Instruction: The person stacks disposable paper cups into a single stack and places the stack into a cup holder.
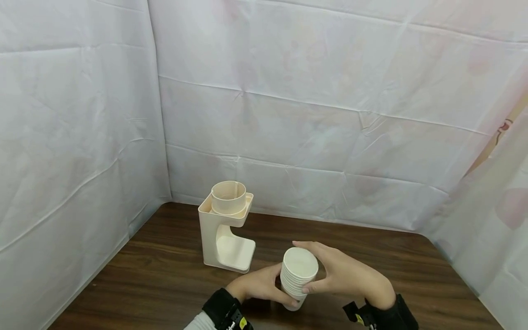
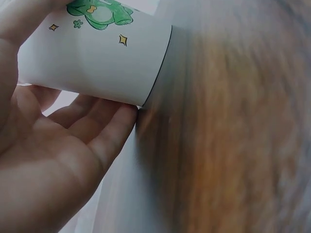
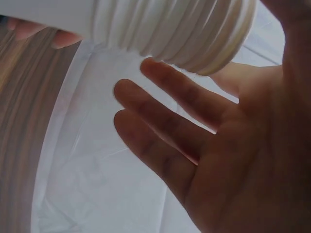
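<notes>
— How are the hands placed?
— A stack of paper cups (image 1: pixel 299 277) is held just above the table (image 1: pixel 165 275) — gripped from below by the left hand (image 1: pixel 260 286), pinched near the rims by the right hand (image 1: pixel 342 275).
— What is seen beyond?
— A cream cup dispenser (image 1: pixel 226 227) is stood behind, near the white backdrop (image 1: pixel 309 114).

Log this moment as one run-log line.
left hand: holds stack of paper cups low | right hand: holds stack near rims | cup dispenser: upright on table, behind-left, untouched

Head looks down — wrists close, sharing the cup stack (image 1: pixel 299 277).
</notes>
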The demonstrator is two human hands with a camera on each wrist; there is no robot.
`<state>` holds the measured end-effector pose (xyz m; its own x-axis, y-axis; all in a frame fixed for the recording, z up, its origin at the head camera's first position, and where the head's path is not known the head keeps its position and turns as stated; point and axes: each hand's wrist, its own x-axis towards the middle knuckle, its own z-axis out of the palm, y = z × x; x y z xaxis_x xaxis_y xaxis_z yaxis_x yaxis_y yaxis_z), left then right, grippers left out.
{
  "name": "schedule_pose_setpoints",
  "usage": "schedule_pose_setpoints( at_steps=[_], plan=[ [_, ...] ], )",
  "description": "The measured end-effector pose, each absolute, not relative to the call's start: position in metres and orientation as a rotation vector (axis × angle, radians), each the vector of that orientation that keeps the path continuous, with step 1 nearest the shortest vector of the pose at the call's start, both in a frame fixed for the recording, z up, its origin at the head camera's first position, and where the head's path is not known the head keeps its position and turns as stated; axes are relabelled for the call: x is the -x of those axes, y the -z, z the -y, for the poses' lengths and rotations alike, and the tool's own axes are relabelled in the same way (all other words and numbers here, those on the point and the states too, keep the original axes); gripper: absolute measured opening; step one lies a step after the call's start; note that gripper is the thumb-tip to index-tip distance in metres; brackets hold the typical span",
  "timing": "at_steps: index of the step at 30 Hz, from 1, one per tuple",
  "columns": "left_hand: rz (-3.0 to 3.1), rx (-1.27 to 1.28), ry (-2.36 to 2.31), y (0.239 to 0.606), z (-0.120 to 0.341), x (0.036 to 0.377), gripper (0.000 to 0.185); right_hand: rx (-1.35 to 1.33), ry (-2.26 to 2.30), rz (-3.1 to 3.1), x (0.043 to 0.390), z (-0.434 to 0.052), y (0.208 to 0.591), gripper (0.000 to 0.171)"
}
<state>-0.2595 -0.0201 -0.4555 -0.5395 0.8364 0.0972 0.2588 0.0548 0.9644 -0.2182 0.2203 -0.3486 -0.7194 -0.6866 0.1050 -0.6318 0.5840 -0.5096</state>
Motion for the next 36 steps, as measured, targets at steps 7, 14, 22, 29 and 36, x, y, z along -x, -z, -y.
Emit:
schedule_pose_setpoints(
  at_steps=[7, 14, 22, 29, 36],
  plan=[
    [-1.756, -1.107, -1.567, 0.453, 0.024, 0.263, 0.07, 1.087, 0.829, -2.618, 0.224, -0.228, 0.353, 0.086],
    [-1.745, -1.08, -1.558, 0.452, 0.03, 0.266, 0.074, 1.075, 0.836, -2.466, 0.233, -0.236, 0.367, 0.079],
    [-1.813, -1.044, -1.541, 0.449, 0.033, 0.267, 0.074, 1.019, 0.804, -2.413, 0.241, -0.234, 0.38, 0.067],
    [-1.744, -0.994, -1.618, 0.446, 0.034, 0.266, 0.074, 1.003, 0.829, -2.405, 0.243, -0.23, 0.383, 0.062],
    [-1.778, -0.985, -1.656, 0.441, 0.039, 0.268, 0.075, 1.072, 0.938, -2.383, 0.244, -0.232, 0.382, 0.066]
  ],
)
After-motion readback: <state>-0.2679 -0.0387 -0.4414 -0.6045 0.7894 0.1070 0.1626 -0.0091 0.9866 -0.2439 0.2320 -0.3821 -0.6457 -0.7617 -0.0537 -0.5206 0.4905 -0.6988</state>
